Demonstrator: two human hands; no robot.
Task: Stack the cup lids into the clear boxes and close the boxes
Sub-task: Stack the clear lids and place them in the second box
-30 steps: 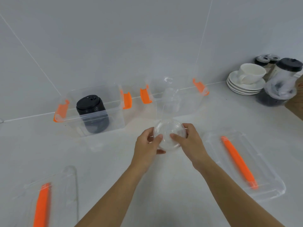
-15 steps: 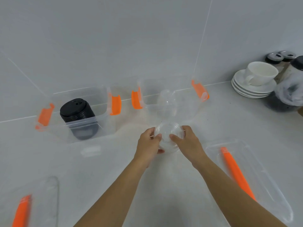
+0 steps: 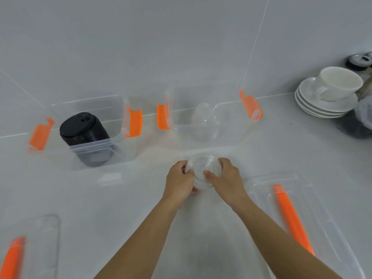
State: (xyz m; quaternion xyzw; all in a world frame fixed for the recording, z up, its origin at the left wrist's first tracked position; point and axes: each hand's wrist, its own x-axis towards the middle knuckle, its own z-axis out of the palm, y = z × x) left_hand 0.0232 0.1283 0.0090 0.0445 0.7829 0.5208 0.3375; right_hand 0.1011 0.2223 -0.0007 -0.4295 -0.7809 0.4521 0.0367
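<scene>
Now, clear lids (image 3: 203, 171): we hold a short nested stack between both hands, just in front of the right clear box (image 3: 231, 137). We cannot tell whether it rests on the counter (image 3: 141, 208) or hangs just above it, nor how many lids it has.
Left hand (image 3: 179, 182): it sits at the stack's 9 o'clock and pinches the rim, thumb on the near edge and fingers curled round the far one.
Right hand (image 3: 227, 178): it sits at 3 o'clock in a mirrored pinch on the same stack.
Key relation: the right clear box lies at 12 o'clock from our grip, open-topped, just past the fingertips. The stack's axis looks roughly upright, top toward us, and both hands are equally near. We judge that a short lift over the near wall is needed.
Inside that box: another clear stack (image 3: 205, 119) sits tilted near the middle.
In the way: we see only the near wall. The orange latches (image 3: 250, 106) flare outward at both ends, apart from the path.
Left clear box (image 3: 124, 146): at 10 o'clock, open, it holds a stack of black lids (image 3: 84, 133).
Box covers: one (image 3: 322, 228) lies at 4 o'clock beside our right forearm, and another (image 3: 40, 238) at 8 o'clock, well apart. Neither box is closed yet.
Farther out: a white cup (image 3: 338, 83) stands on saucers (image 3: 322, 106) at 2 o'clock.
</scene>
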